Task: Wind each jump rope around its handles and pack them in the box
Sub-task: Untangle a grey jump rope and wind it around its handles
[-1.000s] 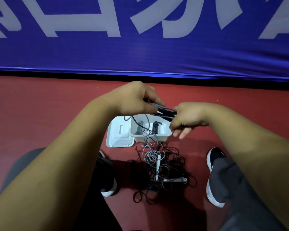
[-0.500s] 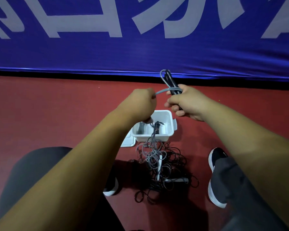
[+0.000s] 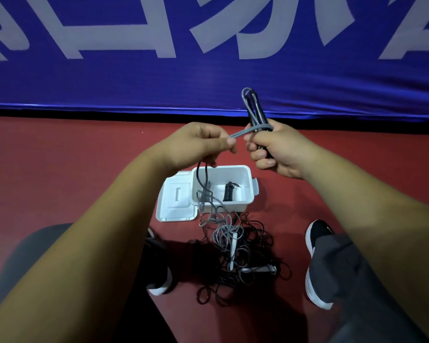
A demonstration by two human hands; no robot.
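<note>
My right hand [image 3: 275, 149] grips the two black handles [image 3: 256, 112] of a jump rope, held upright side by side. Grey rope [image 3: 248, 131] is looped round them just above my fist. My left hand [image 3: 198, 143] pinches that rope, stretched tight to the handles; the slack hangs from it down to the floor. Below my hands the white box [image 3: 248, 186] stands open on the red floor, with a wound black rope [image 3: 228, 191] inside. In front of the box lies a tangled pile of black and grey ropes [image 3: 235, 251] with white handles [image 3: 233, 251] in it.
The box's white lid [image 3: 176, 204] lies flat at its left side. My two black shoes [image 3: 315, 246] flank the rope pile. A blue banner [image 3: 208, 70] with white lettering closes off the far side of the red floor [image 3: 60, 157].
My right hand has turned the handles from lying sideways to upright and lifted them. My left hand has drawn the grey rope out to the left and laid a turn round the handles.
</note>
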